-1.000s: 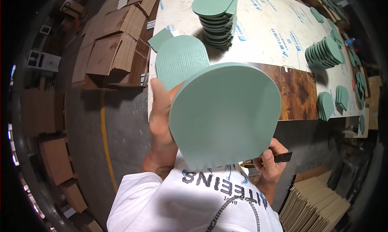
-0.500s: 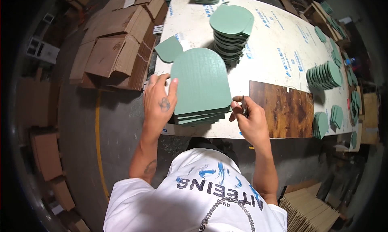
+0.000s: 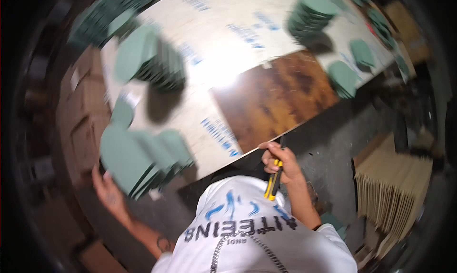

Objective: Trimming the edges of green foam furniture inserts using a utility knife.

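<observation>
The left hand (image 3: 109,189) is by the near left corner of the tabletop (image 3: 197,101), right beside a spread-out pile of green boards (image 3: 124,161). Its fingers are loose and a bit apart, and they are not closed around anything. It is blurry there, so I cannot tell if the fingertips touch the side of the pile. The pile sits on that near left corner, with its boards slid over each other like cards, and the biggest one is on the left. The right hand (image 3: 283,161) is bent tight around a yellow and black tool (image 3: 273,182), with the yellow end pointing down toward the white shirt (image 3: 238,201). This hand is near the front edge of the tabletop, close to the front left corner of a shiny brown board (image 3: 281,99). The brown board lies flat along that front edge. A small green piece (image 3: 123,113) is at the left edge, behind the spread-out pile. Farther back along the left edge stands a tall green stack (image 3: 138,54), and it leans a little. Another green stack (image 3: 309,16) is toward the far right, and two little green piles (image 3: 342,79) are by the front edge near the right corner. Brown cardboard (image 3: 88,99) is past the left edge, and tan sheets (image 3: 392,182) stand on the floor at the right.
</observation>
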`<state>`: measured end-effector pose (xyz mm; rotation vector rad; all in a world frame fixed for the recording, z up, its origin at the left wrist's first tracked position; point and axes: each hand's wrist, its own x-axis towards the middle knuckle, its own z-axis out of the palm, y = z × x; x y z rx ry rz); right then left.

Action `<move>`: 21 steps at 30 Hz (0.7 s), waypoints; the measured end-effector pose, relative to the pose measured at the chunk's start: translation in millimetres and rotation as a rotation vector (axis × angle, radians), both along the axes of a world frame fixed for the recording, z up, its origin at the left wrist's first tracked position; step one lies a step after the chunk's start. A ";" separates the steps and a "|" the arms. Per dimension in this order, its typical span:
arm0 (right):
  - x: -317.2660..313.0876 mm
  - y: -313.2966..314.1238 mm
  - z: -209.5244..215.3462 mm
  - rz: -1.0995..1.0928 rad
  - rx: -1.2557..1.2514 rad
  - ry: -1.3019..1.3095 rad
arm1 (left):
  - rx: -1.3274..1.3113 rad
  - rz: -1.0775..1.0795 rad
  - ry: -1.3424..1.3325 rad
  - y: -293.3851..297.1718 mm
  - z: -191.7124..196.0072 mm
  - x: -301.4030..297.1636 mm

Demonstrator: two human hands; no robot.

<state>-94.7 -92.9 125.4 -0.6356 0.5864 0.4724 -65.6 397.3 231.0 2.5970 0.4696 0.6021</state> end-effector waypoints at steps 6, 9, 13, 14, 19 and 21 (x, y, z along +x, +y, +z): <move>-33.1 -123.8 -56.0 -0.339 0.165 0.131 | -0.528 -0.565 -0.298 -308.4 -3.5 113.5; -45.6 -175.2 -48.3 -0.352 0.093 0.147 | -0.911 -0.693 0.369 -524.5 -75.9 172.6; -53.8 -260.1 -49.4 -0.414 0.069 0.130 | -0.695 -0.815 0.818 -718.5 -224.4 235.2; -51.3 -285.8 -54.5 -0.553 -0.016 0.152 | -0.581 -0.771 0.758 -741.7 -257.3 248.2; -82.6 -357.5 -93.2 -1.006 -0.109 0.302 | -0.778 -0.516 0.778 -795.1 -272.3 235.8; -91.7 -366.8 -106.2 -0.990 -0.066 0.336 | -0.918 -0.452 0.748 -792.7 -280.8 239.1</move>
